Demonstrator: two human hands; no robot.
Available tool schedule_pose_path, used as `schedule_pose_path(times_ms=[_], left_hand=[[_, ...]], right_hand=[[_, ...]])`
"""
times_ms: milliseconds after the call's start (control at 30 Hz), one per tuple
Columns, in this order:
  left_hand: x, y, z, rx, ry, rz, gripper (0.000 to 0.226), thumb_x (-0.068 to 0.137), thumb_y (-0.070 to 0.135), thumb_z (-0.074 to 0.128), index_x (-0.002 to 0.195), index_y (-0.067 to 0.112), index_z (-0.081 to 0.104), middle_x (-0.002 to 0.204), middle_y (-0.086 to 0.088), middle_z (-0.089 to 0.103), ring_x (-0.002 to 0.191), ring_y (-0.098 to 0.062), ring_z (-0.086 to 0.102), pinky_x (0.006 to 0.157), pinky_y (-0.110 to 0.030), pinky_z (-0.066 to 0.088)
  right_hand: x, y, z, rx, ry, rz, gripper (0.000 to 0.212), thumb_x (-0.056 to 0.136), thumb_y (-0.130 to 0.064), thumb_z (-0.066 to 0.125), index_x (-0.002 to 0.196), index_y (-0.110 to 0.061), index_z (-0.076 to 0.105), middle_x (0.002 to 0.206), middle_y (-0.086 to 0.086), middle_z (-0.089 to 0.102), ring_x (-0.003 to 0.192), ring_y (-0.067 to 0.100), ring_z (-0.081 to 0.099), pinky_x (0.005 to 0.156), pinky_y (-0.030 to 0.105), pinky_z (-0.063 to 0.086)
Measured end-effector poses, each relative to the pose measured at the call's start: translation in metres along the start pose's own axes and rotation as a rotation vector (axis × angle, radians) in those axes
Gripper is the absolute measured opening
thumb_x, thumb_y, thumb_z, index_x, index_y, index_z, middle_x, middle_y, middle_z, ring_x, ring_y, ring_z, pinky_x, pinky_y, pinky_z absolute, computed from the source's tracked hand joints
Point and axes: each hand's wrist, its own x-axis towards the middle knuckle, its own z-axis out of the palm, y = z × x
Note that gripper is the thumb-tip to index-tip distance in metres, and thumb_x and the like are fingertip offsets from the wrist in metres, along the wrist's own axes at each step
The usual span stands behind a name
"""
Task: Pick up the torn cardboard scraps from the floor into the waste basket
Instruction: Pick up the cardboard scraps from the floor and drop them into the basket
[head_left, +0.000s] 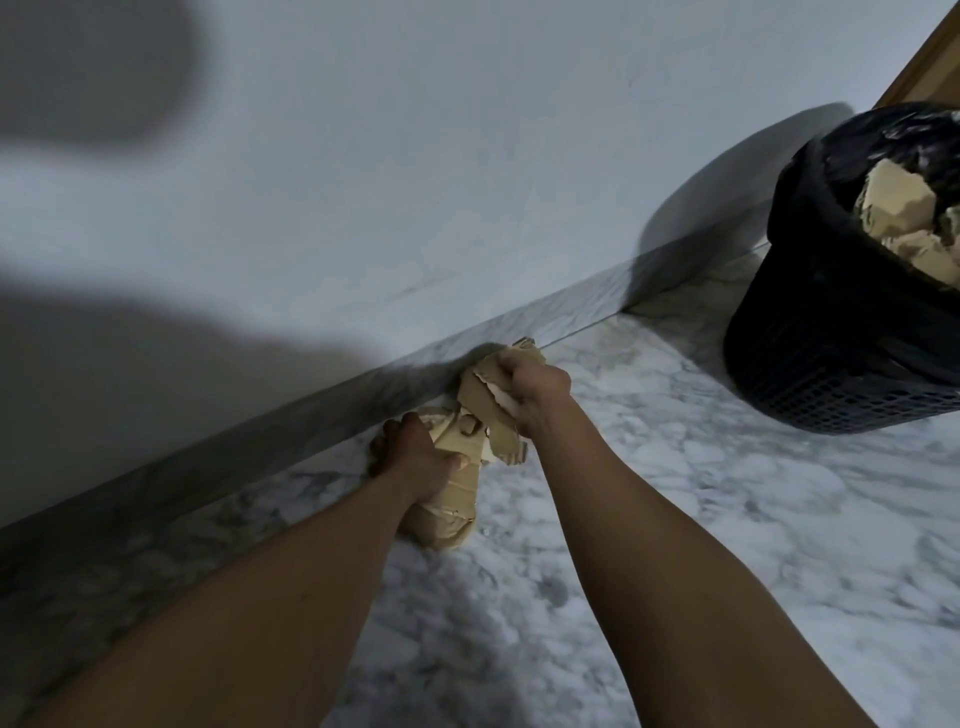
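Observation:
A bundle of torn brown cardboard scraps (470, 441) lies against the baseboard at the foot of the wall. My left hand (415, 454) grips the lower part of the bundle, its thumb curled over the top. My right hand (535, 395) grips the upper scraps (493, 376), fingers closed around them. At the right edge stands the black mesh waste basket (810, 332), lined with a black bag and holding several cardboard pieces (898, 208). The basket is about an arm's length to the right of my hands.
White marble floor (701, 493) spreads to the right and toward me. A grey wall (363, 182) with a marble baseboard (260, 447) runs diagonally behind the scraps. A wooden door frame (930, 57) shows at the top right behind the basket.

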Motion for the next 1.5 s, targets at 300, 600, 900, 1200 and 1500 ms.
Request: schedule_pose_path(times_ms=[300, 600, 900, 1200, 1500], left_hand=[[-0.006, 0.008, -0.006, 0.031, -0.003, 0.000, 0.102, 0.074, 0.052, 0.079, 0.149, 0.007, 0.027, 0.151, -0.015, 0.037, 0.138, -0.032, 0.039, 0.106, -0.041, 0.041], [-0.034, 0.083, -0.033, 0.139, -0.009, 0.249, 0.074, 0.079, 0.029, 0.078, 0.139, 0.010, 0.039, 0.127, -0.009, 0.059, 0.114, -0.028, 0.059, 0.087, -0.036, 0.053], [-0.127, 0.296, -0.122, -0.376, 0.084, 0.705, 0.080, 0.084, 0.014, 0.069, 0.143, 0.023, 0.016, 0.118, -0.008, 0.053, 0.102, -0.029, 0.059, 0.081, -0.037, 0.051], [-0.193, 0.412, -0.122, -0.339, 0.338, 0.844, 0.033, 0.095, 0.006, 0.050, 0.127, 0.011, 0.050, 0.137, -0.012, 0.038, 0.095, -0.016, 0.045, 0.084, -0.023, 0.037], [-0.206, 0.455, -0.073, -0.222, 0.290, 0.861, 0.057, 0.086, 0.000, 0.064, 0.138, 0.015, 0.046, 0.143, -0.012, 0.027, 0.120, -0.031, 0.050, 0.092, -0.024, 0.039]], right_hand=[[-0.015, -0.001, -0.023, -0.088, 0.073, -0.154, 0.050, 0.070, -0.019, 0.077, 0.114, -0.004, 0.060, 0.098, 0.014, 0.068, 0.087, 0.032, 0.068, 0.080, 0.050, 0.061], [-0.077, -0.064, -0.118, -0.423, 0.103, -0.605, 0.062, 0.084, -0.015, 0.074, 0.139, -0.010, 0.044, 0.119, 0.003, 0.050, 0.103, 0.017, 0.050, 0.087, 0.028, 0.044], [-0.210, -0.266, -0.251, -0.820, 0.305, -0.966, 0.020, 0.093, -0.017, 0.062, 0.113, -0.019, 0.059, 0.101, 0.004, 0.058, 0.084, 0.017, 0.058, 0.068, 0.029, 0.050], [-0.207, -0.275, -0.360, -0.390, 0.494, -0.951, 0.009, 0.090, -0.014, 0.064, 0.091, -0.008, 0.071, 0.076, -0.004, 0.061, 0.080, 0.014, 0.060, 0.069, 0.027, 0.047], [-0.168, -0.265, -0.386, -0.426, 0.470, -0.843, 0.045, 0.092, -0.006, 0.056, 0.137, -0.007, 0.050, 0.127, 0.016, 0.058, 0.115, 0.034, 0.059, 0.092, 0.041, 0.053]])
